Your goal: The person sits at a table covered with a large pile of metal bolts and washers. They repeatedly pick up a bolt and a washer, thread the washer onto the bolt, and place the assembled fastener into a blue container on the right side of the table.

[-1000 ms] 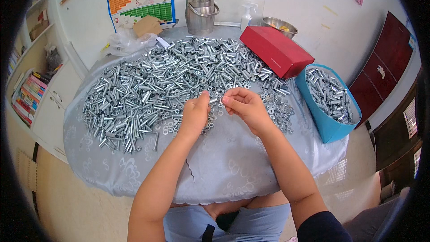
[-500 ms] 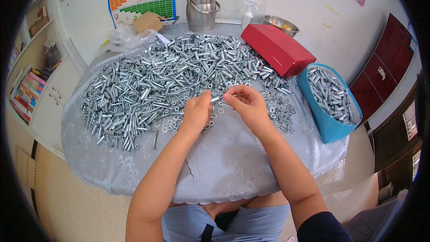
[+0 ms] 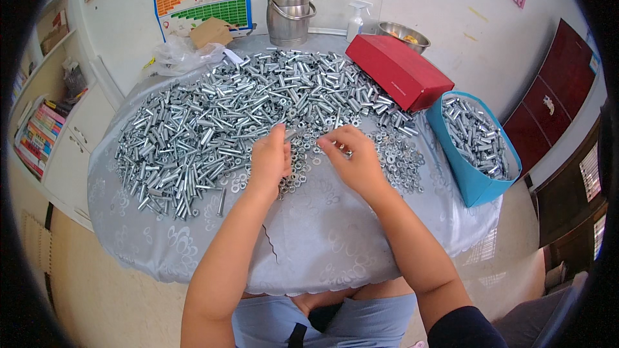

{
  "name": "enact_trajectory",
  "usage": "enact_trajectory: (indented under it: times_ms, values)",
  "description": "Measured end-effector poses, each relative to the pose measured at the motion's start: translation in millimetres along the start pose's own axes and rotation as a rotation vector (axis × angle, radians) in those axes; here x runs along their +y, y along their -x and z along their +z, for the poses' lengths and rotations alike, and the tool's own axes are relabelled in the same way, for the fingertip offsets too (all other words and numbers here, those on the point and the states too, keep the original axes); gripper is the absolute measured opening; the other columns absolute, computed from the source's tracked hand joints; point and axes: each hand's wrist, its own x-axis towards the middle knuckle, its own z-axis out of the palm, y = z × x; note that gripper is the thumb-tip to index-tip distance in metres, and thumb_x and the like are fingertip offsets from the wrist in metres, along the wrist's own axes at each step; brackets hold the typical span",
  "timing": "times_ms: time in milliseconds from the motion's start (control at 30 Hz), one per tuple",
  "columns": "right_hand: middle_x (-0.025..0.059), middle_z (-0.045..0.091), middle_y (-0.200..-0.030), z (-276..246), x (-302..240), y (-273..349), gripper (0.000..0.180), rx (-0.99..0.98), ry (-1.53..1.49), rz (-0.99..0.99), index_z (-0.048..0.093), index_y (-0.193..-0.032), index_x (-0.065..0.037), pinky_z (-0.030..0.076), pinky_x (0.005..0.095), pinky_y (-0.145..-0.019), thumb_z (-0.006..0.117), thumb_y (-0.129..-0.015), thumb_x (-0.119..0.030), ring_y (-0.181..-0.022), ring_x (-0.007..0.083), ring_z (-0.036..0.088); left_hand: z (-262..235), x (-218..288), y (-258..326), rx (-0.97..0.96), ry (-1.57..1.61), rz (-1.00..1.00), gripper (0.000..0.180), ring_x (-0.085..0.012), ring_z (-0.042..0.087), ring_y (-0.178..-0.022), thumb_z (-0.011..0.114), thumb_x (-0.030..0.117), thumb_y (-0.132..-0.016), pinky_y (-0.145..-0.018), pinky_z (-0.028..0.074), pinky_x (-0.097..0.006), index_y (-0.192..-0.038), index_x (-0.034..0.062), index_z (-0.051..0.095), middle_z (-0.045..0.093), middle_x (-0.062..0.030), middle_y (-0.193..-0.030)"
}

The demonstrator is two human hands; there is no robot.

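Note:
My left hand point(image 3: 269, 160) is closed with the thumb on top, and a short silvery bolt-like piece point(image 3: 294, 133) sticks out past its fingertips toward the right. My right hand point(image 3: 353, 160) hovers just to the right, thumb and forefinger drawn together over the loose nuts and washers; whatever is between them is too small to make out. Beyond both hands spreads a big heap of metal bolts and sleeves point(image 3: 213, 113). Nuts point(image 3: 298, 174) lie below and beside my left hand, and flat washers point(image 3: 403, 161) are scattered right of my right hand.
A blue fabric bin point(image 3: 474, 177) full of metal parts stands at the table's right, beside a red box point(image 3: 400, 71). Along the back are a steel pot point(image 3: 289, 19), a spray bottle point(image 3: 356, 22), a metal bowl point(image 3: 412, 42) and a plastic bag point(image 3: 180, 58). A silvery cloth point(image 3: 309, 251) covers the table.
My hands have drawn apart. The left moved slightly left and up with the metal piece, which now tilts upward; the right let go of that piece's end and dropped slightly.

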Motion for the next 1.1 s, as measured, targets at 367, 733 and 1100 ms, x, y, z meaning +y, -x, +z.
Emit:
enact_trajectory:
  times_ms: [367,733,1100]
  values:
    - [0.007,0.053,-0.095,7,23,4,0.014,-0.15,0.552,-0.278,0.068,-0.083,-0.014,0.042,0.0349,-0.079,0.065,-0.069,-0.014,-0.091,0.0256,0.048,1,-1,2,-0.022,0.014,0.017,0.042,-0.0064,0.023,-0.035,0.046,0.036,-0.085,-0.034,0.021,-0.024,-0.052,0.0152,0.031,0.025,0.0054,-0.046]
    - [0.0094,0.054,-0.092,12,27,-1,0.012,-0.152,0.516,-0.313,0.06,-0.082,-0.003,0.041,0.0365,-0.079,0.062,-0.072,-0.009,-0.089,0.0275,0.049,2,-2,0,0.01,-0.001,0.005,0.04,-0.0058,0.026,-0.036,0.047,0.036,-0.085,-0.034,0.022,-0.023,-0.055,0.0137,0.034,0.028,0.0052,-0.047]
    - [0.0122,0.059,-0.08,4,-13,2,0.008,0.13,0.058,-0.128,0.057,-0.085,0.001,0.046,0.0297,-0.06,0.058,-0.08,-0.005,-0.07,0.0242,0.059,4,-13,0,-0.023,-0.146,0.033,0.045,-0.0076,0.031,-0.033,0.047,0.04,-0.085,-0.033,0.024,-0.024,-0.055,0.0065,0.044,0.038,0.0017,-0.044]
